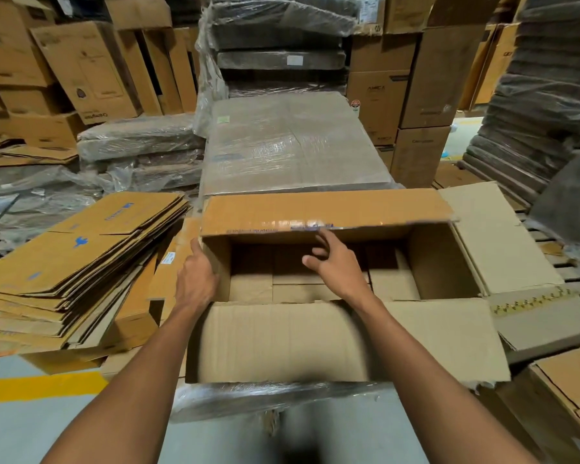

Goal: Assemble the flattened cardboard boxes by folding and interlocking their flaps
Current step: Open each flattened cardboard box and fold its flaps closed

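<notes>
An open brown cardboard box [442, 262] stands in front of me, its bottom flaps folded flat inside. The far top flap [325, 211] tilts over the opening and the near flap [315, 339] lies toward me. The right flap [496, 236] spreads outward. My left hand [195, 279] rests against the box's left wall at the far left corner. Over the opening, my right hand [332, 259] reaches with relaxed fingers, the index fingertip touching the far flap's edge. Neither hand holds anything.
A stack of flattened boxes [81, 262] lies to the left. Plastic-wrapped cardboard bundles [288, 142] sit behind the box, and tall stacks of cartons fill the background. More cardboard [566, 380] lies at the right. The grey floor has a yellow line [41, 385].
</notes>
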A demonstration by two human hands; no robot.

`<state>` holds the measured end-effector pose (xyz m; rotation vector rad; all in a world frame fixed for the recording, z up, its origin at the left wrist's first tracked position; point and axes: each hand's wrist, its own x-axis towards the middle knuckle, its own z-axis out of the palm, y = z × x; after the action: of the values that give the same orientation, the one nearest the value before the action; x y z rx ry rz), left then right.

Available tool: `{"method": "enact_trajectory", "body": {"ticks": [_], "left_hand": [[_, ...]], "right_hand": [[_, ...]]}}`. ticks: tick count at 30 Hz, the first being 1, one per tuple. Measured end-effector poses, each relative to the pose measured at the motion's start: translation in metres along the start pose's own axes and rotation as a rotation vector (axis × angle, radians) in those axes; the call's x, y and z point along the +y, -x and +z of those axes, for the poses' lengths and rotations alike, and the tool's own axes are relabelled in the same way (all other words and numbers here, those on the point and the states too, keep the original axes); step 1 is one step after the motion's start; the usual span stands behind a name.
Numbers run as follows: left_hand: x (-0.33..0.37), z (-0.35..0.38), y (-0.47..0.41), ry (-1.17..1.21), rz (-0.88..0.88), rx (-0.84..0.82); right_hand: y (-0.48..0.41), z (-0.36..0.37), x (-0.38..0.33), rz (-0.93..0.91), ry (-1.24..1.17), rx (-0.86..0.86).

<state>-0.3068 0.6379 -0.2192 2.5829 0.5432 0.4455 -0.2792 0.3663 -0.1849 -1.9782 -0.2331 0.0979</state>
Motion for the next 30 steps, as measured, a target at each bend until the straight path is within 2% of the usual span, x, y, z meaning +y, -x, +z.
{"method": "enact_trajectory", "body": {"ticks": [3, 5, 10, 14, 22, 30], "left_hand": [[-0.002, 0.001, 0.003, -0.004, -0.006, -0.002], [-0.004, 0.001, 0.006, -0.006, -0.012, -0.001], [-0.005, 0.002, 0.013, -0.009, -0.025, 0.013], [-0.006, 0.002, 0.015, -0.006, -0.028, 0.026], [-0.002, 0.003, 0.014, -0.008, -0.027, 0.026], [-0.003, 0.009, 0.011, -0.064, -0.011, 0.031]], "right_hand": [[-0.012, 0.003, -0.013, -0.159, 0.112, 0.228], [-0.029, -0.004, -0.021, -0.255, 0.265, 0.307], [-0.080, -0.026, -0.026, -0.290, 0.808, 0.290], [-0.105, -0.036, -0.019, -0.289, 1.026, 0.259], [-0.142, -0.038, -0.004, -0.236, 1.133, 0.201], [-0.160, -0.032, 0.010, -0.173, 1.129, 0.162]]}}
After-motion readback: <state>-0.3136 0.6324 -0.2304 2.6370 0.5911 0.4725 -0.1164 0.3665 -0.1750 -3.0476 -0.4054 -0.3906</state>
